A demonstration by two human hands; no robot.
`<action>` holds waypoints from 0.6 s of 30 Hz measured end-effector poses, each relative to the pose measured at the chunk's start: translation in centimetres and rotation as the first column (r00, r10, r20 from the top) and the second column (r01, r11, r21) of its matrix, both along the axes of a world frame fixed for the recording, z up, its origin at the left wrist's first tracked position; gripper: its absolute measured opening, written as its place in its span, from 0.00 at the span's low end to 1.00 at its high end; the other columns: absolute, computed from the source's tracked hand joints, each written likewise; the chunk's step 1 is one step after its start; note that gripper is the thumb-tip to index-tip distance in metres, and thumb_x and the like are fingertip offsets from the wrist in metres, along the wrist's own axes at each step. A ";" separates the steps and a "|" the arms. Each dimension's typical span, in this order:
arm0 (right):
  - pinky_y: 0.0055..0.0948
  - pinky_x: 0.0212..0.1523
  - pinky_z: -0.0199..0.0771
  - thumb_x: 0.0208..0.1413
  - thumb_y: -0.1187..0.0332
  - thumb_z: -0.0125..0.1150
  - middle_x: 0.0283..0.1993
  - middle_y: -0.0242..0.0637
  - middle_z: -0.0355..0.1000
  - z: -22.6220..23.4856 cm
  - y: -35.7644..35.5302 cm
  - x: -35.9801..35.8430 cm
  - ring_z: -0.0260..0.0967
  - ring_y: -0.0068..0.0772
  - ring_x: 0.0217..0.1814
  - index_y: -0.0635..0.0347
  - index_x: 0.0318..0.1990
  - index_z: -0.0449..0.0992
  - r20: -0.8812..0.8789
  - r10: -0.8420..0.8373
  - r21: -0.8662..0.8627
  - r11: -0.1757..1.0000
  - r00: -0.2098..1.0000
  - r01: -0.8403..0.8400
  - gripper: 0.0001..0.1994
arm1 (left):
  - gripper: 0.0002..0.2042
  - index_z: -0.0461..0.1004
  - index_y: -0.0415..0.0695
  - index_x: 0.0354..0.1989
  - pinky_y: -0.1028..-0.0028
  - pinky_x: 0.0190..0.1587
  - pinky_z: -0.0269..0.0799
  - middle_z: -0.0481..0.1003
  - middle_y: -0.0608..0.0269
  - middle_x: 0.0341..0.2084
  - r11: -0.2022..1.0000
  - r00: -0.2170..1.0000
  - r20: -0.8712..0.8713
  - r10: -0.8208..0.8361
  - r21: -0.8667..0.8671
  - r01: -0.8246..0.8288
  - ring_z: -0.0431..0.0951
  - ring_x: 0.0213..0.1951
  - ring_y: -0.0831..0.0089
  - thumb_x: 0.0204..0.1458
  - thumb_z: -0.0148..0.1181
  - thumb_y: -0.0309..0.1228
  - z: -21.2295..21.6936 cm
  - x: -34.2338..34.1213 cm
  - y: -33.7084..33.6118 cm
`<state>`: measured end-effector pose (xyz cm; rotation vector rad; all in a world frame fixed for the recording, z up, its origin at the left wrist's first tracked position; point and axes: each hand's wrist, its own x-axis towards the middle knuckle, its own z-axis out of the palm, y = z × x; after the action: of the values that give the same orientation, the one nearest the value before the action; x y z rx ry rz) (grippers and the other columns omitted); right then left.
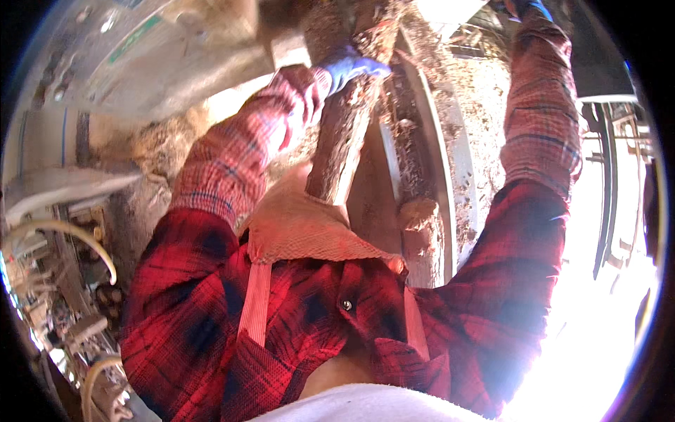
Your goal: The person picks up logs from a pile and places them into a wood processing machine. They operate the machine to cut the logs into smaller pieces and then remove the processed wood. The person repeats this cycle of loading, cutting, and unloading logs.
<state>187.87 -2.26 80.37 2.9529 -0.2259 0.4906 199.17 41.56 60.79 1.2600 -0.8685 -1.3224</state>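
My left hand [346, 67], in a blue glove, lies across a bark-covered log [344, 137], its fingers curled over the bark. The log slopes down toward my body, its near end close to the brown apron [302, 224] on my front. At the upper right edge is my right hand [527, 10], also gloved in blue; the frame cuts it off and dark shapes surround it, so its fingers do not show. Beside the first log, a second log [422, 243] with a pale cut end rests along a metal trough.
A metal rail [432, 133] runs along the trough, with bark crumbs and sawdust [485, 91] to its right. A large grey machine body [176, 67] stands at the upper left. Curved hoses [70, 228] and clutter fill the lower left. Strong glare covers the right side.
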 end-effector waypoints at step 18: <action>0.33 0.22 0.69 0.45 0.68 0.65 0.18 0.37 0.71 -0.8 1.7 0.5 0.71 0.34 0.21 0.61 0.22 0.79 0.406 0.291 0.445 0.765 0.866 -0.466 0.07 | 0.22 0.64 0.40 0.58 0.63 0.51 0.66 0.73 0.45 0.41 0.669 -0.165 0.649 -0.743 0.731 -0.137 0.74 0.43 0.63 0.56 0.52 0.34 -1.0 4.8 43.5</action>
<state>188.36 -0.57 79.56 3.4568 0.2834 1.1306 203.95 85.07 59.83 2.9176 -2.1310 -0.7292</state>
